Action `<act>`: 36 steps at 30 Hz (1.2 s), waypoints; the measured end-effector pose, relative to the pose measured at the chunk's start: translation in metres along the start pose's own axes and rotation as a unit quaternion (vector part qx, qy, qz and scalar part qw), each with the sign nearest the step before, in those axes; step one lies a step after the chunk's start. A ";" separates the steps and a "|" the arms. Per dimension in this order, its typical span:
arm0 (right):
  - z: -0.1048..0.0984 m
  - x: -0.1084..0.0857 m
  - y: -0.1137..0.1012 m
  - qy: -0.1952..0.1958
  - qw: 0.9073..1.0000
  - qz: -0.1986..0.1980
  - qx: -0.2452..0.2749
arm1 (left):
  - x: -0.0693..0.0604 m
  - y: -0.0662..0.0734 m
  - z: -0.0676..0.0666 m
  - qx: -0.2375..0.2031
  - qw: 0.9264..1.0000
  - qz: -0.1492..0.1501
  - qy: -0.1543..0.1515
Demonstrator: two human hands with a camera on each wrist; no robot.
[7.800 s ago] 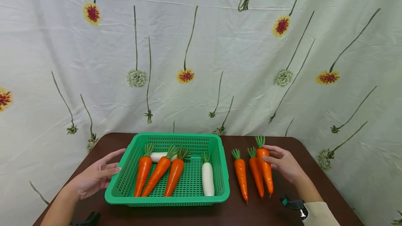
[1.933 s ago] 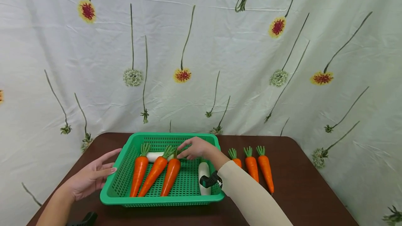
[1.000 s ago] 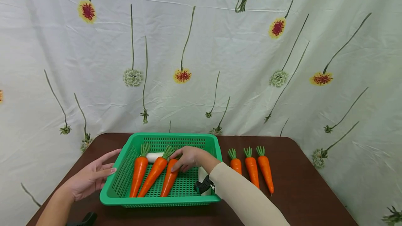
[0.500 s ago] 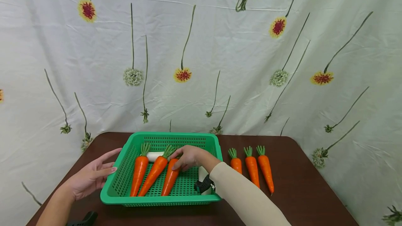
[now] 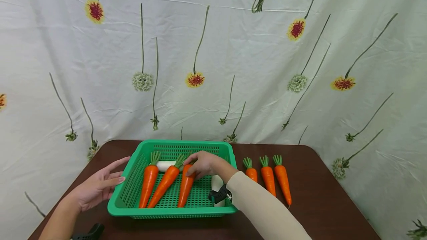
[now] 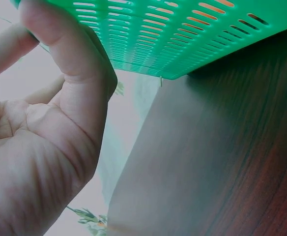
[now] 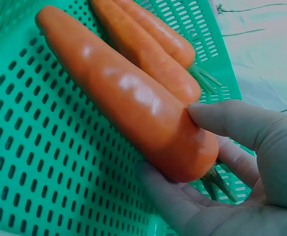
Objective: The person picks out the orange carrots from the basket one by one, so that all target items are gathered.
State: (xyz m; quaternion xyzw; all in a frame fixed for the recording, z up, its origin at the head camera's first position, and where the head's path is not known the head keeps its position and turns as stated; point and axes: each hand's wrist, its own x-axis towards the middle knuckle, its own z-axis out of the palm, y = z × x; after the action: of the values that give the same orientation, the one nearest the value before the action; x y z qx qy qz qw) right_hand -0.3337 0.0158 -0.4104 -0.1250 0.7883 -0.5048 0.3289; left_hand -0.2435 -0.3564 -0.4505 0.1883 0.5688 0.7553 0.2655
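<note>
In the head view my right hand (image 5: pixel 204 165) reaches into the green plastic basket (image 5: pixel 173 213). Its thumb and fingers grip the top end of an orange carrot (image 5: pixel 186 188), leafy stub towards the palm, as the right wrist view shows. Whether this carrot (image 7: pixel 129 93) is off the basket floor I cannot tell. My left hand (image 5: pixel 100 186) touches the basket's left rim from outside, fingers mostly extended. Two more carrots lie to the left in the basket, a slanted carrot (image 5: pixel 165 186) and a leftmost carrot (image 5: pixel 148 186).
A white radish (image 5: pixel 165 165) lies at the back of the basket. Another white radish (image 5: pixel 217 183) at its right is partly hidden by my right wrist. Three carrots (image 5: pixel 282 180) lie side by side on the dark table (image 5: pixel 320 195). A floral cloth (image 5: pixel 213 55) hangs behind.
My right hand has gone from a carrot on the table into the basket and gripped a carrot there. That carrot has shifted slightly right. My left hand has stayed at the rim.
</note>
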 end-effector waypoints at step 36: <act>-0.032 -0.036 -0.007 0.013 0.992 -0.056 0.111 | 0.000 -0.001 0.000 -0.001 1.000 0.000 0.000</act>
State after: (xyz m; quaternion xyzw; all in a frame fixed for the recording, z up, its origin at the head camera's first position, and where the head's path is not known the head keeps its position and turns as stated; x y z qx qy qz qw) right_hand -0.3286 0.0543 -0.3812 -0.1248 0.7235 -0.6082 0.3018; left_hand -0.2439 -0.3563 -0.4513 0.1876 0.5681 0.7559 0.2659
